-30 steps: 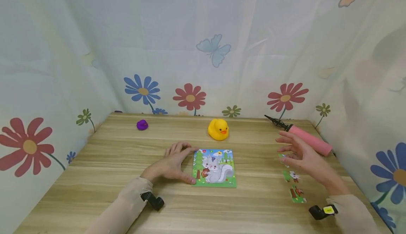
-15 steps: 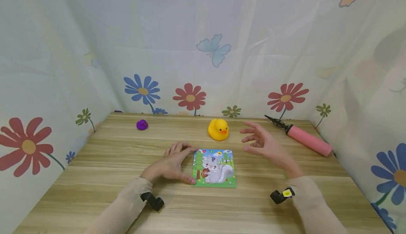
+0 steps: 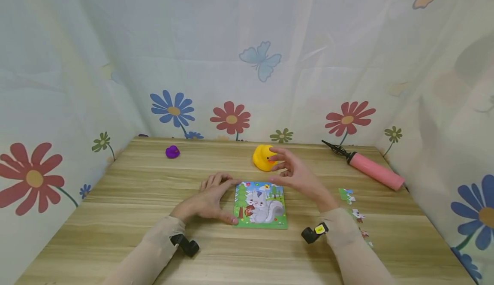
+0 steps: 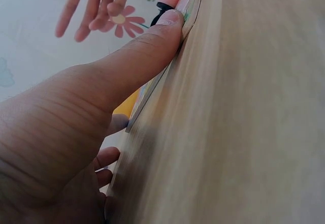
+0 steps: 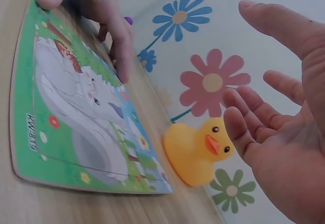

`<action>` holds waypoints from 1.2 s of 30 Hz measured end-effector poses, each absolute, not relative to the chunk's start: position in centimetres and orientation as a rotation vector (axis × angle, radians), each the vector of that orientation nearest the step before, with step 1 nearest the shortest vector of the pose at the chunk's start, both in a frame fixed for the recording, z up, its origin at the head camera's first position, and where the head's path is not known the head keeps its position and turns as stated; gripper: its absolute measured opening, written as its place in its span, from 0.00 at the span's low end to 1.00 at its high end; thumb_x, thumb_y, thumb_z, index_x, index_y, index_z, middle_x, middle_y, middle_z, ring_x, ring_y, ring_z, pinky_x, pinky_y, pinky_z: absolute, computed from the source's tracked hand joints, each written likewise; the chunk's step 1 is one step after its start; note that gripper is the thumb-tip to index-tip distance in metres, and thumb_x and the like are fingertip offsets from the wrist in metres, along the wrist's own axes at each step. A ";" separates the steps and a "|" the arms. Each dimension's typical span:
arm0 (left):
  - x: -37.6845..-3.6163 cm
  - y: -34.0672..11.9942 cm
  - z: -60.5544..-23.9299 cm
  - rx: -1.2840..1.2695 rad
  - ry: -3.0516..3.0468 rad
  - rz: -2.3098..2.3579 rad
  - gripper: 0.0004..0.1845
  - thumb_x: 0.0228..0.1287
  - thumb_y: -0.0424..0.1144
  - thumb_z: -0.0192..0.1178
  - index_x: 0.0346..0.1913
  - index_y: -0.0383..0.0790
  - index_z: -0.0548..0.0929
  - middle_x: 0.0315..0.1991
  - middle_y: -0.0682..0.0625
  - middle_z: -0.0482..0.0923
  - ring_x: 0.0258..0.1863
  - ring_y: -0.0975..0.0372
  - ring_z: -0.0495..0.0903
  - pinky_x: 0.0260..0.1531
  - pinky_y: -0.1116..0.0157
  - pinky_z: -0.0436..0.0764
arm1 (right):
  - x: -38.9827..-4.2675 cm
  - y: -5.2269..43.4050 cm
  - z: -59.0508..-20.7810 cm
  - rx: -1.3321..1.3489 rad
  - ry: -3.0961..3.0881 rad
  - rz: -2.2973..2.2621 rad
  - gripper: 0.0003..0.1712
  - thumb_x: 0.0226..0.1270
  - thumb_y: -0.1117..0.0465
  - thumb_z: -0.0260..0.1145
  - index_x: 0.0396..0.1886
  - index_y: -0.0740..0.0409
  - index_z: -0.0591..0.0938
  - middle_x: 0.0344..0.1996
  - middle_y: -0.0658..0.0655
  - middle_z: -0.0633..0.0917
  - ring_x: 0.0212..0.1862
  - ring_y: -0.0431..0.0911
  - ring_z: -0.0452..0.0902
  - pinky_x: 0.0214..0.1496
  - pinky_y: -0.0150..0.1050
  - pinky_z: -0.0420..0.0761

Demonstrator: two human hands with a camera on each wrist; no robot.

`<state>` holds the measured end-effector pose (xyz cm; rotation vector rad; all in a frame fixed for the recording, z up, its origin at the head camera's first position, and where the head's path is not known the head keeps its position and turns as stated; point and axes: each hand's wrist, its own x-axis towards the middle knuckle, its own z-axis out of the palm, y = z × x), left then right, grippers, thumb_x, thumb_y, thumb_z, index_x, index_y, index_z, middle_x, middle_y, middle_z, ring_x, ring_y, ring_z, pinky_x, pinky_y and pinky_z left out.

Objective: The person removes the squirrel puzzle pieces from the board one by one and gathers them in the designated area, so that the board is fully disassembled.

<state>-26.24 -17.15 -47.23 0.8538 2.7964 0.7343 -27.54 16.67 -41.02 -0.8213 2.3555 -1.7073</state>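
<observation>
A square puzzle board [image 3: 266, 212] with a grey squirrel holding a nut lies flat on the wooden table. At its left side, my left hand [image 3: 210, 197] rests with the thumb on the near corner and the index finger at the far corner. The thumb [image 4: 152, 38] lies along the board's edge in the left wrist view. My right hand [image 3: 297, 175] is raised over the board's far right corner, fingers spread and slightly bent, holding nothing. In the head view its fingers overlap a yellow rubber duck [image 3: 262, 158] standing behind the board.
Several loose puzzle pieces [image 3: 347, 195] lie in a column on the right, partly hidden by the right forearm. Behind them lies a pink hand pump [image 3: 376, 171] with a black nozzle. A small purple duck [image 3: 172, 152] sits at the back left. Flowered curtains enclose the table.
My right hand has moved left from above the loose pieces to the board's far right corner. My left hand and the board have stayed in place.
</observation>
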 end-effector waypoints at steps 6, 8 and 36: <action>-26.1 -17.0 -47.0 0.854 2.783 0.757 0.66 0.45 0.73 0.85 0.87 0.54 0.67 0.83 0.40 0.57 0.79 0.41 0.55 0.74 0.35 0.56 | -27.9 15.2 -42.2 -0.830 2.392 -1.622 0.48 0.72 0.58 0.81 0.86 0.45 0.69 0.74 0.68 0.77 0.71 0.68 0.74 0.64 0.50 0.82; -26.1 -17.0 -47.0 0.855 2.782 0.756 0.66 0.45 0.73 0.85 0.87 0.54 0.67 0.83 0.40 0.57 0.79 0.41 0.55 0.73 0.35 0.56 | -27.9 14.9 -42.7 -0.815 2.401 -1.597 0.48 0.71 0.56 0.82 0.86 0.45 0.69 0.74 0.67 0.78 0.71 0.67 0.74 0.65 0.51 0.81; -26.1 -17.1 -47.1 0.872 2.775 0.771 0.65 0.46 0.73 0.84 0.86 0.54 0.67 0.83 0.41 0.57 0.78 0.42 0.56 0.72 0.37 0.57 | -27.6 13.4 -46.8 -0.804 2.541 -1.164 0.35 0.74 0.50 0.81 0.76 0.51 0.81 0.69 0.57 0.75 0.63 0.52 0.72 0.70 0.55 0.76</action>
